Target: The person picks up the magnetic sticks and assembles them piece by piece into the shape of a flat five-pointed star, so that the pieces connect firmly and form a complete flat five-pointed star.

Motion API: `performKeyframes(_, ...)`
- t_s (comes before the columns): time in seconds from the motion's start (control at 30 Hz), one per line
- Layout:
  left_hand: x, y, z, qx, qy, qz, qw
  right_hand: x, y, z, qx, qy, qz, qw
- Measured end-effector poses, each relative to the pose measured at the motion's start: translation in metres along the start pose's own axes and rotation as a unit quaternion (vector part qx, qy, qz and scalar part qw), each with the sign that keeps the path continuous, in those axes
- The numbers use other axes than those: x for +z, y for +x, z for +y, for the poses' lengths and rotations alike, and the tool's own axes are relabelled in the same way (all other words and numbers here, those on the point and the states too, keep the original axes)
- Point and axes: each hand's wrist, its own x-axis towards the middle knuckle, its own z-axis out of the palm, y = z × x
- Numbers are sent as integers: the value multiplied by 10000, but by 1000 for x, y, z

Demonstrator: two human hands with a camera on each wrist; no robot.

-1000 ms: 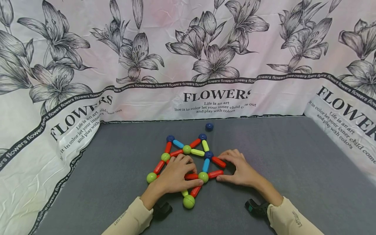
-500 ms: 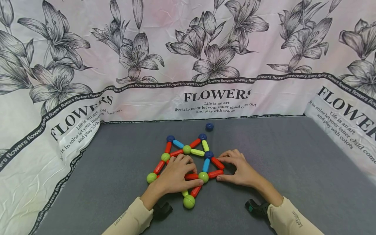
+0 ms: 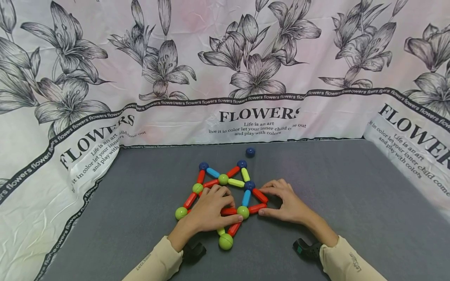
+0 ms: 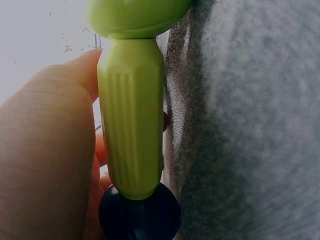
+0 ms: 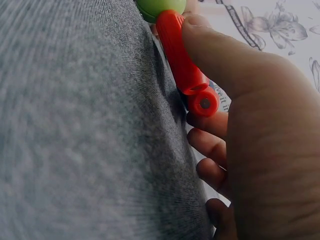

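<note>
A flat star-like frame of magnetic rods and balls lies on the grey table, partly hidden under my left hand (image 3: pixel 211 207). That hand grips the frame near the green ball (image 3: pixel 243 212), its thumb on the near side and fingers curled beyond. In the left wrist view a yellow-green rod (image 4: pixel 131 115) joins a green ball to a dark blue ball (image 4: pixel 140 212). At the frame's right, my right hand (image 3: pixel 290 203) pinches two red rods, index finger at the upper rod (image 3: pixel 260 196), thumb at the lower rod (image 3: pixel 258 208). Their outer ends meet in a point; a bare magnet tip shows on one.
A loose dark blue ball (image 3: pixel 250 152) lies behind the frame, near the back of the grey table (image 3: pixel 351 183). A green ball (image 3: pixel 225 242) forms the frame's near point. Flower-printed cloth (image 3: pixel 260 121) rises along the back and sides.
The outer end of the upper red rod has swung slightly left and nearer to me, closing the gap to the lower red rod. My left hand has stayed in place.
</note>
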Motion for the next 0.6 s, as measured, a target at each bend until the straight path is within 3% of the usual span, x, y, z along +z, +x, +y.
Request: performKeyframes(0.6,-1,2,0,-57,107,-275,9995,0,0,1,304,574,323,9974)
